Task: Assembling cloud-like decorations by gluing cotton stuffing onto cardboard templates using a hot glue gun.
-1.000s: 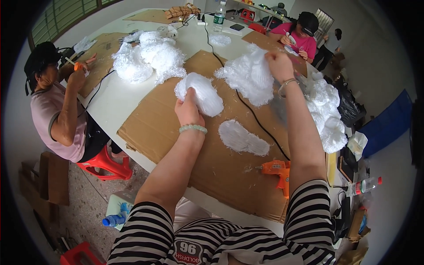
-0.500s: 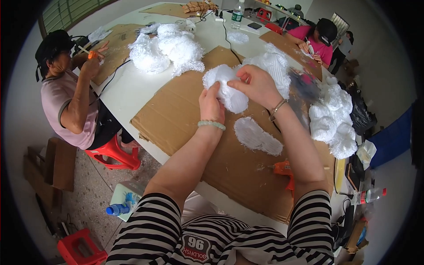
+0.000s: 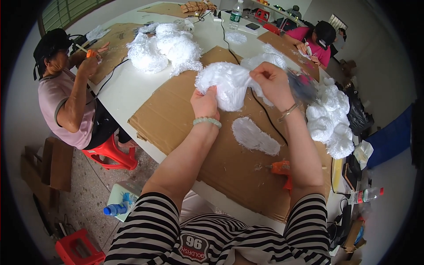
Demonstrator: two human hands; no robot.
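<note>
From my distant seat I am seeing the left hand [image 3: 206, 105], which is holding a white fluffy piece [image 3: 226, 90] at its near left edge. The thumb is pressing on top; the other fingers are mostly hiding below, so I cannot tell how much they are bending. The right hand [image 3: 271, 85] is pinching the right side of this piece, with thumb and forefinger closing on the white material. The piece is staying between the two hands, above the cardboard sheet [image 3: 172, 112]. Closer to the body, a flat white piece [image 3: 255, 136] is lying on this cardboard, just beside the black cable [image 3: 266, 111]. The right forearm [image 3: 304, 152] is partly covering an orange glue gun [image 3: 280, 168]. One white heap [image 3: 176, 48] is resting to the left, another white heap [image 3: 329, 112] to the right.
</note>
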